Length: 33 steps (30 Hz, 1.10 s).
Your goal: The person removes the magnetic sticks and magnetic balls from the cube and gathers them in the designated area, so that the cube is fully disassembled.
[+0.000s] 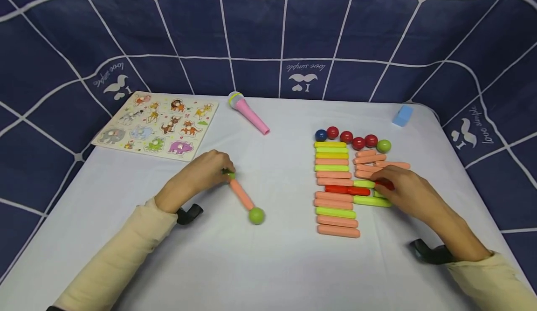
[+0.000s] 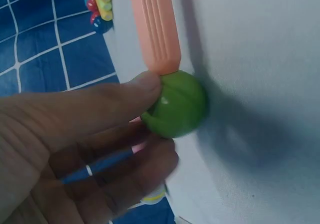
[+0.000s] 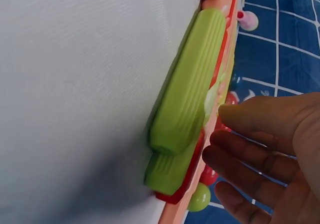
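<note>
My left hand pinches a green ball between thumb and fingers. A salmon ribbed stick joins that ball to a second green ball lying on the table. Over the right side of a group of sticks, my right hand has its fingers relaxed and apart, close to a red stick partly covered by it. In the right wrist view, a light green stick lies beside the thumb and fingers; none appears gripped. Salmon sticks, light green ones and red ones form rows there.
Red balls, a blue ball and a green ball line the far end of the sticks. Farther off are a pink toy microphone, an animal puzzle board and a blue block.
</note>
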Available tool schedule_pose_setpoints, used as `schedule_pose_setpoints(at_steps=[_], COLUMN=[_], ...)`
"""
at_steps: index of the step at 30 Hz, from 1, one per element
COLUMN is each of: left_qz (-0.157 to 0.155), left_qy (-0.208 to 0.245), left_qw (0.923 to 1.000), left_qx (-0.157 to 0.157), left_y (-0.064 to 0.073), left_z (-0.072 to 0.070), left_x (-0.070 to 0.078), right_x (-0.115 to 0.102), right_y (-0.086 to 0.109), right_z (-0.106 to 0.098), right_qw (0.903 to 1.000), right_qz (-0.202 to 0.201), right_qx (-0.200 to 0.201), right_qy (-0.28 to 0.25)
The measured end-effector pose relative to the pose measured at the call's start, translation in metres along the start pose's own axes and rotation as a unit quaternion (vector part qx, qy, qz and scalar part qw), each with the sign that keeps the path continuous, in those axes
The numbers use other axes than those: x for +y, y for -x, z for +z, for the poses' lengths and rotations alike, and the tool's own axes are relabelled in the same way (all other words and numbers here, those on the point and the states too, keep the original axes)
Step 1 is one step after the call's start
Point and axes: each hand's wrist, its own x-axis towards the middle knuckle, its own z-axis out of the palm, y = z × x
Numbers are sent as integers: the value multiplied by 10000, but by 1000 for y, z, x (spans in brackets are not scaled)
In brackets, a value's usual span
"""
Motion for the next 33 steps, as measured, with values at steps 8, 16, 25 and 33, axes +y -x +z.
schedule_pose_setpoints(at_steps=[8,16,25,33], left_qz=[-519,-489,-373,-197], left_qy=[294,438,294,82], left_qw=[9982,9978,9989,9996], left_qx=[-7,76,61,176], left_y=[11,16,17,16], left_z=[6,9,13,14], left_x=[5,3,5,6], right_x=[-27,-109,-175,-183], right_y=[-7,-42,-77,-81], right_z=[-1,8,45,59], right_qw=[9994,9920,9841,9797], right_qz=[-254,-1189,-1659,-1983], right_qx=[135,-65,-622,-250], right_qy=[-176,-424,-83,125])
